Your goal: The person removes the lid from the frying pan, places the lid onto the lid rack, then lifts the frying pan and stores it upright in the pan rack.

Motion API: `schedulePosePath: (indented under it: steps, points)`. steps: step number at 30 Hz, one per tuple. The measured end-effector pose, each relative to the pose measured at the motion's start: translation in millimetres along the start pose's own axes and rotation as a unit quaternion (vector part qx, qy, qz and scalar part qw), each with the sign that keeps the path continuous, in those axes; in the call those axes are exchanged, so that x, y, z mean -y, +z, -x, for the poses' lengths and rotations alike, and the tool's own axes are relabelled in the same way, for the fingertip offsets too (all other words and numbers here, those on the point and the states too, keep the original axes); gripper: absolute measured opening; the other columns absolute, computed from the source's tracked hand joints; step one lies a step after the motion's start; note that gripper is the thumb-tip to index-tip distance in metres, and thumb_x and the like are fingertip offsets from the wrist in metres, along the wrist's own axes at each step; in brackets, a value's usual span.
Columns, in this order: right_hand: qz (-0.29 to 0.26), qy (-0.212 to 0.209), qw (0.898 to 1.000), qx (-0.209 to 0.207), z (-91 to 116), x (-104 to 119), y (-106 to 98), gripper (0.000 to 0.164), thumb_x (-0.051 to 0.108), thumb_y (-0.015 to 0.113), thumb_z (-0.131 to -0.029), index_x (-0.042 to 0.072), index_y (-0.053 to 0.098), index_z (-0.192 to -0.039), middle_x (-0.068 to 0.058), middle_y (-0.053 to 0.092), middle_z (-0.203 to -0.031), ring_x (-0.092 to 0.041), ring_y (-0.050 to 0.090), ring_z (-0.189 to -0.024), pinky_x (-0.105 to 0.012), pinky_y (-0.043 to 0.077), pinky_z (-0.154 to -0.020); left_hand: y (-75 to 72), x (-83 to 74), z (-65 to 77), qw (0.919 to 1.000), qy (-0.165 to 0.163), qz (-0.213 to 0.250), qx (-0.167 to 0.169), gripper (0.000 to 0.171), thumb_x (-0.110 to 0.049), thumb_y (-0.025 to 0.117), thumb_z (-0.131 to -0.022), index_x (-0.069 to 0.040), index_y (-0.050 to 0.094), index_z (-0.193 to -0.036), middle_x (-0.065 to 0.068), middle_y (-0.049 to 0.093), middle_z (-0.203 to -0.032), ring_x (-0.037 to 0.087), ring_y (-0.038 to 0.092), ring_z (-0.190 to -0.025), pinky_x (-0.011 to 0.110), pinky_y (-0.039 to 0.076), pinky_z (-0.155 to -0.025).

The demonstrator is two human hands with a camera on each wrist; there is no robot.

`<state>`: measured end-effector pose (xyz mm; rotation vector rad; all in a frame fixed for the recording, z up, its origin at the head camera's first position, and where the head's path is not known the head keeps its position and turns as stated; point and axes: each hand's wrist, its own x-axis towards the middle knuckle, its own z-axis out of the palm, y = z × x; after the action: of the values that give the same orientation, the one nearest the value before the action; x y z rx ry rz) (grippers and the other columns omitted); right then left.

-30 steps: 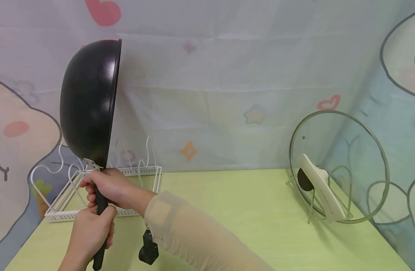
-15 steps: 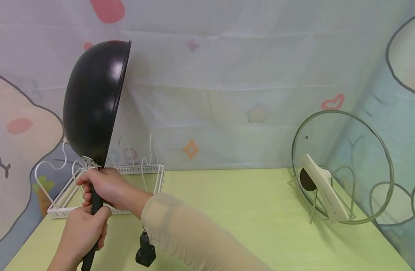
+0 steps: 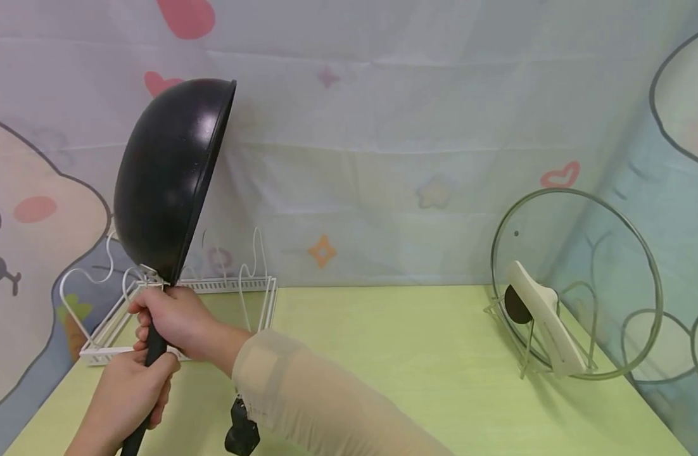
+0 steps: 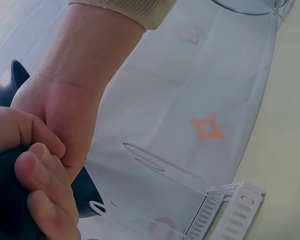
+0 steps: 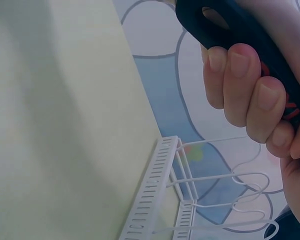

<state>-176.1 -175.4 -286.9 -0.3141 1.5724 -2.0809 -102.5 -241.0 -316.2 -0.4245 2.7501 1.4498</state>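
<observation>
A black wok [image 3: 166, 177] is held up at the left in the head view, its rounded underside towards the left and its rim leaning right. My right hand [image 3: 180, 320] grips the black handle [image 3: 156, 345] just below the metal bracket. Lower on the same handle my left hand [image 3: 126, 392] holds on, its thumb along the top. In the left wrist view the curled fingers [image 4: 45, 195] lie round the dark handle, below the other forearm. The right wrist view has the handle's holed end [image 5: 210, 22] above curled fingers. The wok's inside is hidden.
Behind the hands, a white wire rack [image 3: 260, 304] stands on the pale green table [image 3: 383, 354]. At the right a glass lid [image 3: 611, 253] with a white handle leans in a wire stand [image 3: 588, 329]. A black device [image 3: 242, 430] shows below the right sleeve.
The wok has tilted further to the right at its top. Both hands, and the lower end of the handle, have shifted left, the left hand more and slightly downward. Rack and lid stay in place.
</observation>
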Motion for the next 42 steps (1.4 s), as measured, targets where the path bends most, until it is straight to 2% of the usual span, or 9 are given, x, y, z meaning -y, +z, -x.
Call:
schedulePosePath:
  steps: [9,18,28,42]
  points:
    - [-0.008,-0.003,1.000,-0.009,0,-2,2,0.020,0.016,0.050,-0.086,0.010,0.052,-0.067,0.001,0.039,-0.054,-0.013,0.041,-0.046,-0.022,0.044,-0.047,-5.1,3.7,-1.3,0.9997,-0.003,-0.015,0.021,0.041,-0.022,0.045,-0.090,-0.007,0.051,-0.051,0.001,0.048,-0.039,0.022,0.052,-0.037,0.035,0.039,-0.042]
    - [-0.002,-0.004,1.000,-0.013,1,-7,3,0.022,0.017,0.050,-0.088,0.010,0.050,-0.066,0.001,0.039,-0.054,-0.013,0.041,-0.047,-0.024,0.047,-0.049,-7.1,7.7,1.7,0.9990,0.012,-0.031,0.028,0.044,-0.022,0.047,-0.090,-0.007,0.050,-0.049,0.003,0.049,-0.038,0.023,0.052,-0.037,0.034,0.039,-0.042]
    - [-0.014,-0.002,1.000,-0.026,2,-11,4,0.025,0.014,0.050,-0.087,0.011,0.048,-0.063,0.001,0.038,-0.052,-0.013,0.041,-0.046,-0.023,0.044,-0.048,-8.5,10.7,0.3,0.9982,0.003,-0.034,0.050,0.043,-0.023,0.047,-0.090,-0.009,0.049,-0.050,0.003,0.050,-0.039,0.024,0.053,-0.039,0.034,0.039,-0.043]
    - [-0.013,0.005,0.999,-0.032,1,-17,1,0.024,0.014,0.051,-0.087,0.010,0.049,-0.063,0.000,0.039,-0.053,-0.013,0.041,-0.047,-0.028,0.049,-0.051,-5.3,14.4,0.2,0.9978,-0.013,-0.023,0.060,0.039,-0.022,0.048,-0.088,-0.007,0.050,-0.052,0.002,0.049,-0.039,0.023,0.054,-0.038,0.034,0.041,-0.043]
